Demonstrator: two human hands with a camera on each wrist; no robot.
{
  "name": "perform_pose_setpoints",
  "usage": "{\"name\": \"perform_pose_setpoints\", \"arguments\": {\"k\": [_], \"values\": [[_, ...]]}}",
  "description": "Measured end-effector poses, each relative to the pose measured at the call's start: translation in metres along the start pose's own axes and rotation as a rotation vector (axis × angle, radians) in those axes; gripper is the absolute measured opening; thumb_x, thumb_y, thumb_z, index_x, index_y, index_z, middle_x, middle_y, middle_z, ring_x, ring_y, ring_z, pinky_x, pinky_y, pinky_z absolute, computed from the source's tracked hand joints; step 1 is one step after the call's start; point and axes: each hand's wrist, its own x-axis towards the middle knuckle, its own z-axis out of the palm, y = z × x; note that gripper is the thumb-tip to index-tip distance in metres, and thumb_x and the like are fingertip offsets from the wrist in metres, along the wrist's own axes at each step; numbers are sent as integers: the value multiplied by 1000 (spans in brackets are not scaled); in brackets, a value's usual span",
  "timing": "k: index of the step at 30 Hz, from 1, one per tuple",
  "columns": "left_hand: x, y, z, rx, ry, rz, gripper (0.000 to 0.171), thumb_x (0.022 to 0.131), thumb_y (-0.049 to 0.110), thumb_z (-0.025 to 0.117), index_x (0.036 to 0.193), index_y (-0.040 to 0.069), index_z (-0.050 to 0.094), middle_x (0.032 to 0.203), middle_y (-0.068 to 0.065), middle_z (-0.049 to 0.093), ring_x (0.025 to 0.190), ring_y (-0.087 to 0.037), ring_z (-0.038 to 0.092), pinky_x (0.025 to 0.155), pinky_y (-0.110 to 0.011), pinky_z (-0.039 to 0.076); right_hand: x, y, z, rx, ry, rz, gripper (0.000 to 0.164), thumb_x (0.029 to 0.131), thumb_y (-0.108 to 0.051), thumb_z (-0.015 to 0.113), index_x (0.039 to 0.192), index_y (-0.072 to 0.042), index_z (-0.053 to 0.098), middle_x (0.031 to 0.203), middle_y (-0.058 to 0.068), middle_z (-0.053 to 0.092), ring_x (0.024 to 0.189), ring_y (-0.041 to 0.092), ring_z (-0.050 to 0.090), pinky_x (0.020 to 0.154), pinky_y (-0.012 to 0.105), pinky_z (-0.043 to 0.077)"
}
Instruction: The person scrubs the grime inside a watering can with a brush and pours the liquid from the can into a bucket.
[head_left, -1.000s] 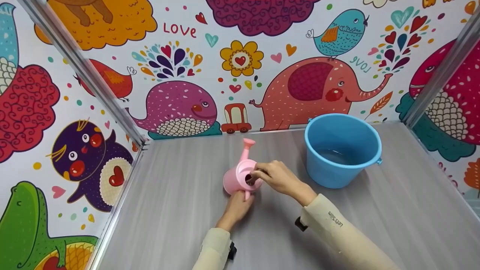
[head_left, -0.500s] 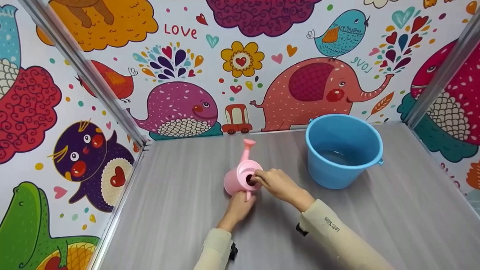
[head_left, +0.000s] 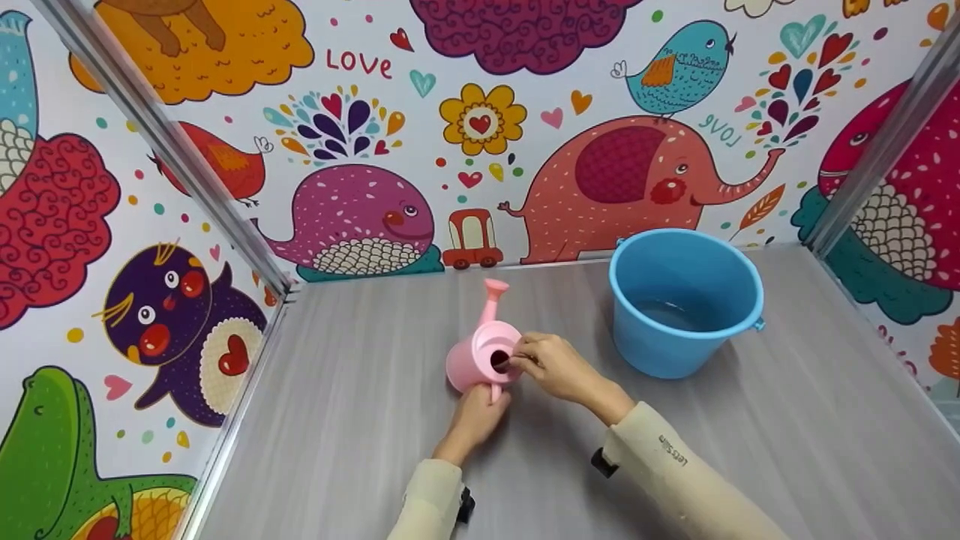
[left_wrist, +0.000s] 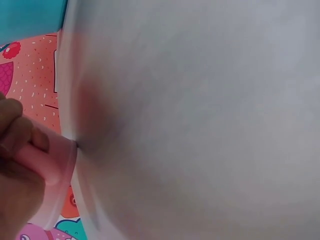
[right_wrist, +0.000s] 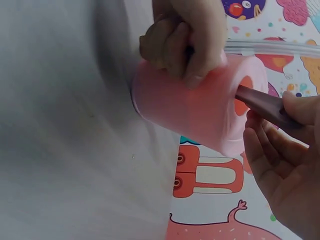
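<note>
Right wrist view shows you what the head view mostly hides: your right hand pinches a dark brown stick that reaches into the pink watering can, while your left hand grips its handle. Only the head view shows the spout, the can sitting on the table left of the blue bucket.

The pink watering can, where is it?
In the head view, the pink watering can is near the middle, left of the blue bucket, the left hand gripping its handle.
</note>
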Motion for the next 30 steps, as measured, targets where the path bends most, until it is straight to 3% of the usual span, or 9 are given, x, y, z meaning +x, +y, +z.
{"name": "perform_pose_setpoints", "arguments": {"k": [8, 12, 21, 26, 30], "values": [[0, -1, 1, -37, -1, -17, 38, 90, 19, 58, 61, 19, 33, 55, 12, 29, 51, -6, 29, 52, -22, 26, -5, 8, -19, 241, 16, 161, 19, 98, -18, 61, 97, -7, 76, 89, 5, 68, 80, 14, 56, 73, 26, 49], [-1, -1, 1, -24, -2, -15, 39, 90, 19, 58, 60, 19, 33, 55, 11, 29, 51, -6, 29, 52, -22, 26, -8, 11, -22, 316, 25, 202, 20, 98, -17, 59, 95, -9, 77, 85, 5, 65, 78, 14, 54, 72, 25, 46], [-2, -1, -1, -52, 3, -24, 38, 91, 19, 57, 61, 18, 34, 56, 11, 30, 52, -6, 30, 53, -22, 27, -7, 11, -6, 358, 22, 228, 22, 99, -13, 56, 92, -4, 75, 87, 10, 63, 79, 13, 52, 71, 23, 44], [-1, -1, 1, -17, 2, 15, 35, 88, 17, 57, 61, 18, 34, 57, 11, 29, 53, -6, 30, 54, -23, 27, -5, 2, 11, 262, 7, 174, 19, 97, -7, 57, 89, 1, 73, 86, 9, 61, 78, 9, 50, 71, 22, 45], [-1, -2, 2, -26, 7, 29, 35, 86, 17, 57, 60, 17, 33, 56, 11, 28, 52, -6, 29, 53, -22, 26, -3, -3, 14, 213, 26, 177, 18, 96, -7, 58, 87, 1, 72, 84, 6, 59, 75, 9, 48, 70, 23, 42]]}}
